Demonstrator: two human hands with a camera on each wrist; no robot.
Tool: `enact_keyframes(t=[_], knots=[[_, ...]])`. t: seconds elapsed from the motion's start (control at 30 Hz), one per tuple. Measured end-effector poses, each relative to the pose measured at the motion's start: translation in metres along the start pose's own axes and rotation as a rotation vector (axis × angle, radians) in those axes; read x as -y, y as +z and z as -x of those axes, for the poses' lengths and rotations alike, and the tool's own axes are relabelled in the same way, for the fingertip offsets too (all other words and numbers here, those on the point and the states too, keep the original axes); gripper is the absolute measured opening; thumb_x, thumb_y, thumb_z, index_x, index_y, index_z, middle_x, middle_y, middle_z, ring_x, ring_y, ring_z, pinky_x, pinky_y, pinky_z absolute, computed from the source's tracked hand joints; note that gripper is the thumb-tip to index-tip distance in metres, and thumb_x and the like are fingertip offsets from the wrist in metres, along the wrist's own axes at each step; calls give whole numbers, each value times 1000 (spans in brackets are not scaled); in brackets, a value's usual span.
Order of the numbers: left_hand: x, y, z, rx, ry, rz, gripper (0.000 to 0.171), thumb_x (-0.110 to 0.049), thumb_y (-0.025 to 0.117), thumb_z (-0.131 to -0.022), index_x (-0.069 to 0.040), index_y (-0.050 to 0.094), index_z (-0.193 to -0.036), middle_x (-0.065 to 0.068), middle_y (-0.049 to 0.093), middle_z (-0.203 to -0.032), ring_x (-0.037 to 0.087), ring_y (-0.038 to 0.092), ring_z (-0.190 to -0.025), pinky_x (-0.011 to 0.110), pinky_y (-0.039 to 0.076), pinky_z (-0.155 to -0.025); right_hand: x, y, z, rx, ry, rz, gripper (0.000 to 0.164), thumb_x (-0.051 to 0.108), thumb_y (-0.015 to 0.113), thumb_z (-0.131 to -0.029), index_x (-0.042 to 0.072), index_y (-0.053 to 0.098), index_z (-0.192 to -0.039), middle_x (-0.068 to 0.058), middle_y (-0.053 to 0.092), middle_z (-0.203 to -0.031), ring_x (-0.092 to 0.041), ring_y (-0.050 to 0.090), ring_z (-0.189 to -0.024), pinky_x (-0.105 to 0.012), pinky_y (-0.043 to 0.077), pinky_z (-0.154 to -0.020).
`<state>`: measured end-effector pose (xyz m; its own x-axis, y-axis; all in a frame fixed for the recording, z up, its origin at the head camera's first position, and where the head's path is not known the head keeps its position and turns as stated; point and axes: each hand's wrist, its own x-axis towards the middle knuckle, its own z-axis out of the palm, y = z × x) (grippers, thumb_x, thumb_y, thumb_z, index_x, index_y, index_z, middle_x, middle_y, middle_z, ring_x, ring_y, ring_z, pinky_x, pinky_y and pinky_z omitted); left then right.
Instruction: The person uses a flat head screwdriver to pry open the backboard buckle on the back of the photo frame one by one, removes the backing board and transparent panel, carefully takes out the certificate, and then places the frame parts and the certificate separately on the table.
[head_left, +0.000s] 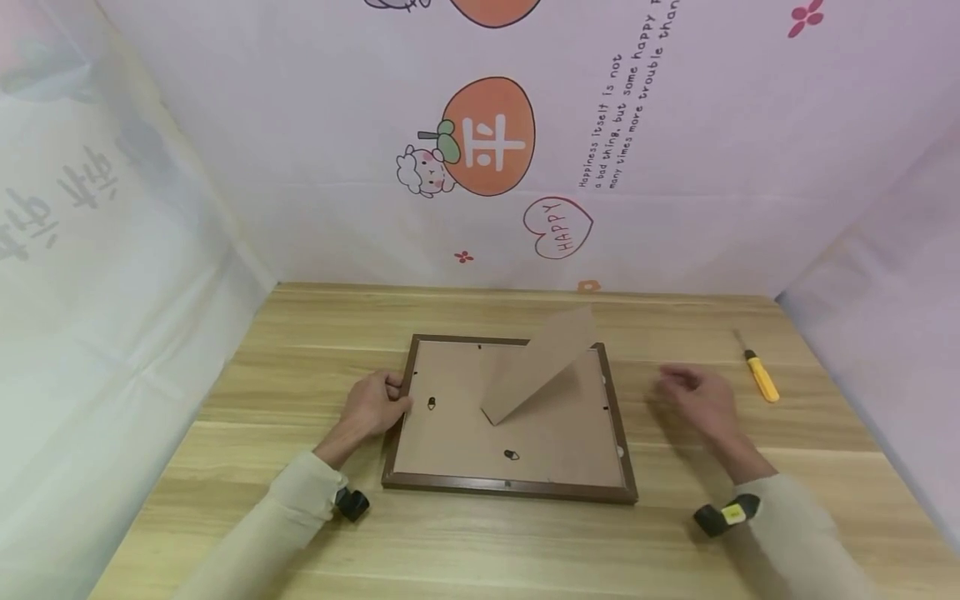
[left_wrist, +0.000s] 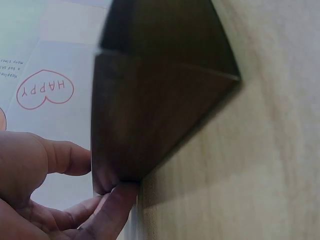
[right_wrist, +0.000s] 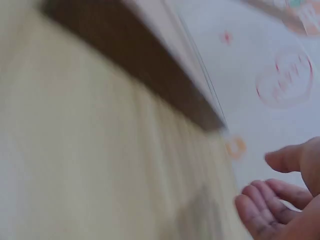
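Head view, left hand (head_left: 373,404) gripping rectangular brown frame (head_left: 510,485), right hand (head_left: 703,404) relaxed above wood-grain table (head_left: 525,546)

Sheet-walled booth (head_left: 337,225), wood-grain tabletop (head_left: 487,550)

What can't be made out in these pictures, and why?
- Head: front of the brown-edged rectangular picture frame, turned face down.
- Head: tip of the yellow-handled screwdriver, too small and faint.
- Head: part of the tan back panel, covered by the raised tan board flap.
- Head: fingertips of the bare right hand, blurred.
- Right wrist: much of the frame, cut off by the top edge.
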<state>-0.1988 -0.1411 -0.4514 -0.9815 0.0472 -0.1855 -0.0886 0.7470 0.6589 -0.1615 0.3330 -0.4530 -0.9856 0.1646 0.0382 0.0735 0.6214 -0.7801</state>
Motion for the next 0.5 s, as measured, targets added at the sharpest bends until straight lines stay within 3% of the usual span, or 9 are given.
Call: enact_keyframes(t=[0.07, 0.13, 0.2, 0.23, 0.3, 0.37, 0.43, 0.5], knots=[[0, 1, 0, 0, 3, 5, 40, -14, 70, -86, 2, 60, -121, 13, 69, -105, 24, 66, -96, 35, 59, -82, -10, -17, -9, -133, 3, 14, 42, 27, 63, -96, -5, 62, -123, 10, 71, -88, 9, 61, -70, -11, 52, -62], [1, 1, -1, 2, 7, 8, 40, -14, 71, -86, 2, 60, -121, 12, 69, -103, 22, 66, -93, 34, 59, -81, -20, -34, -19, -240, 28, 28, 41, 26, 64, -95, -6, 64, -120, 31, 61, -75, 16, 57, -64, -8, 50, -57], [1, 1, -1, 4, 10, 13, 40, -15, 71, -86, 2, 60, -120, 12, 69, -102, 22, 65, -92, 33, 58, -80, -30, -48, -27, -314, 72, 52, 41, 28, 65, -94, -4, 65, -120, 42, 49, -70, 20, 52, -61, -7, 49, -55], [1, 1, -1, 4, 10, 12, 39, -15, 71, -86, 2, 60, -120, 11, 69, -102, 22, 65, -92, 33, 58, -80, -34, -54, -31, -335, 96, 77, 42, 30, 64, -95, -2, 65, -121, 42, 49, -72, 22, 49, -62, -6, 47, -59], [1, 0, -2, 3, 13, 13, 39, -15, 71, -87, 2, 60, -120, 11, 69, -102, 22, 65, -93, 34, 58, -81, -42, -63, -38, -362, 142, 131, 44, 33, 63, -95, 1, 64, -125, 28, 63, -81, 24, 44, -63, -7, 46, -66], [2, -1, -1, 1, 17, 15, 39, -15, 71, -87, 2, 60, -120, 11, 69, -103, 23, 65, -94, 34, 58, -82, -50, -70, -43, -374, 181, 162, 48, 36, 62, -95, 3, 62, -130, 7, 73, -100, 23, 41, -67, -10, 45, -74], [2, -2, -1, 0, 18, 17, 39, -14, 71, -87, 2, 60, -120, 12, 69, -103, 23, 66, -95, 35, 58, -82, -57, -74, -47, -367, 198, 184, 53, 36, 61, -95, 1, 56, -135, -16, 67, -124, 11, 54, -77, -17, 46, -83], [2, -2, 0, 1, 17, 20, 38, -14, 71, -86, 2, 60, -119, 12, 69, -103, 23, 66, -95, 35, 58, -83, -63, -77, -50, -360, 207, 189, 57, 33, 61, -95, -2, 52, -138, -27, 58, -135, -11, 65, -94, -27, 51, -88]])
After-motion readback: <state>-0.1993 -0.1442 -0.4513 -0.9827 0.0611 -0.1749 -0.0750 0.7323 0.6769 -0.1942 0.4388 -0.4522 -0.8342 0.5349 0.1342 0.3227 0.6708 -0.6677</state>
